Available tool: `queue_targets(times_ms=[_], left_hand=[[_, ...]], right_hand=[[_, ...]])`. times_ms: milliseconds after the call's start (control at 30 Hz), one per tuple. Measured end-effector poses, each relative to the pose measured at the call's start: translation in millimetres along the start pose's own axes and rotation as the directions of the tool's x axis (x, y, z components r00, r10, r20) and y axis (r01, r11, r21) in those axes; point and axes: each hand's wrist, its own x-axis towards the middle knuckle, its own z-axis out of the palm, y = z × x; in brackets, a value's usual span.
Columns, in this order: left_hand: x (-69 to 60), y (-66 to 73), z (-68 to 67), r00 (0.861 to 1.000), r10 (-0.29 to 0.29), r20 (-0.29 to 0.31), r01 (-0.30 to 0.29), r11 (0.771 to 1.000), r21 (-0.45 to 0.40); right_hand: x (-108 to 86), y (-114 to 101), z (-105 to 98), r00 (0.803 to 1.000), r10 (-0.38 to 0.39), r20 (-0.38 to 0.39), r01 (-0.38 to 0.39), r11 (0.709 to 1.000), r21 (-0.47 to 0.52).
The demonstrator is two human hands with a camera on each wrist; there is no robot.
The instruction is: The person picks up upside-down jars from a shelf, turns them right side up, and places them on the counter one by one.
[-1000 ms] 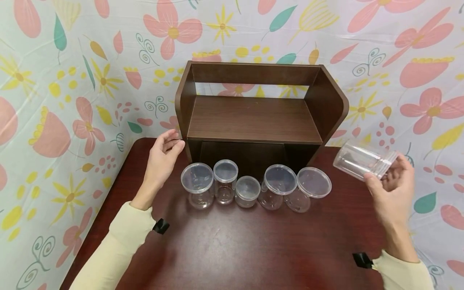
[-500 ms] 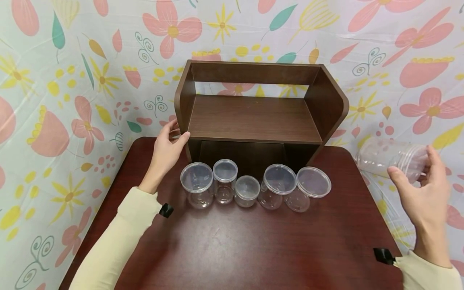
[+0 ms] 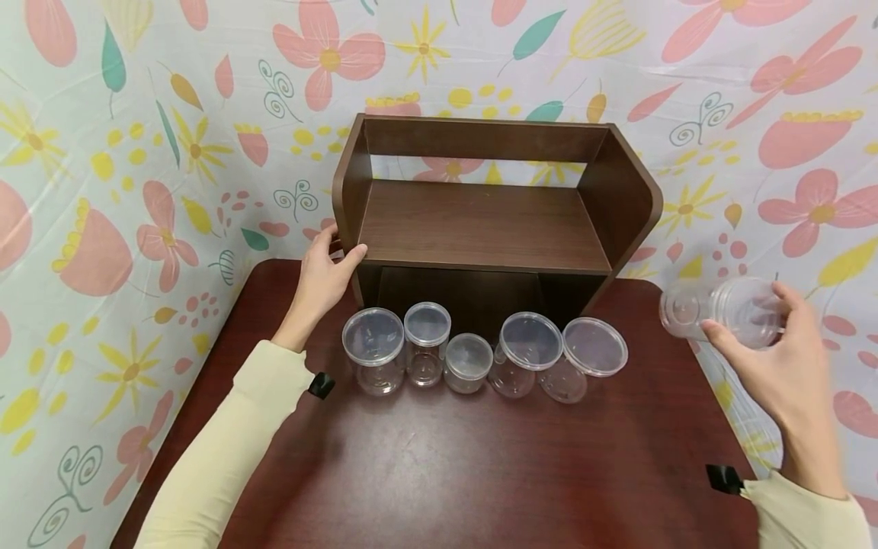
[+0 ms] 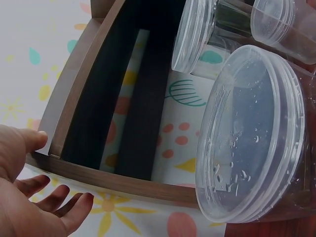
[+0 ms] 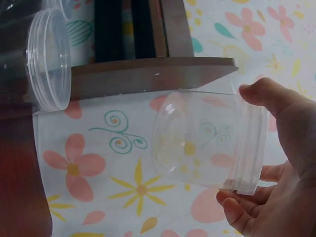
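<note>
In the head view my right hand [image 3: 789, 374] holds a clear plastic jar [image 3: 720, 311] on its side, in the air past the table's right edge. The right wrist view shows thumb and fingers gripping the jar's ringed rim end, its round base pointing left toward the shelf. My left hand [image 3: 322, 278] is at the left side panel of a dark brown wooden shelf [image 3: 480, 221]. Its thumb touches the panel's front edge; in the left wrist view the other fingers [image 4: 74, 210] are loosely bent outside the panel, seemingly apart from it.
Several clear lidded jars stand in a row before the shelf, from a wide jar [image 3: 373, 343] at left, past a short jar [image 3: 469, 362], to a wide-lidded jar [image 3: 593, 347] at right. A dark red table [image 3: 439, 473] carries them; floral cloth [image 3: 137, 229] hangs behind.
My left hand has moved up and right from beside the shelf onto its side panel. The right hand carried its jar rightward, then slightly back left, and turned it. The standing jars stayed put.
</note>
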Motion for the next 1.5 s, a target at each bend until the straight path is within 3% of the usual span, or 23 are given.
queue_targets(times_ms=[167, 367, 667, 933, 1500], left_hand=[[2.4, -1.3, 1.7, 1.000, -0.010, 0.007, 0.010, 1.000, 0.003], [3.4, -0.7, 2.4, 1.000, -0.021, 0.010, 0.021, 1.000, -0.004], [3.4, -2.3, 2.3, 0.999, -0.029, 0.017, 0.029, 1.000, -0.008], [3.8, -0.6, 2.0, 0.999, -0.033, 0.031, 0.033, 0.999, -0.018], [3.4, -1.8, 2.4, 0.999, -0.014, 0.037, 0.016, 0.999, -0.051]], right_hand=[[4.6, 11.6, 6.5, 0.992, -0.087, 0.087, 0.089, 0.996, -0.021], [8.4, 27.1, 19.6, 0.968, -0.171, 0.184, 0.182, 0.982, -0.044], [5.3, 38.7, 39.2, 0.949, -0.186, 0.253, 0.217, 0.971, -0.096], [1.2, 53.0, 58.2, 0.935, -0.269, 0.231, 0.292, 0.954, -0.071], [-5.4, 78.7, 91.0, 0.894, -0.212, 0.395, 0.272, 0.957, -0.102]])
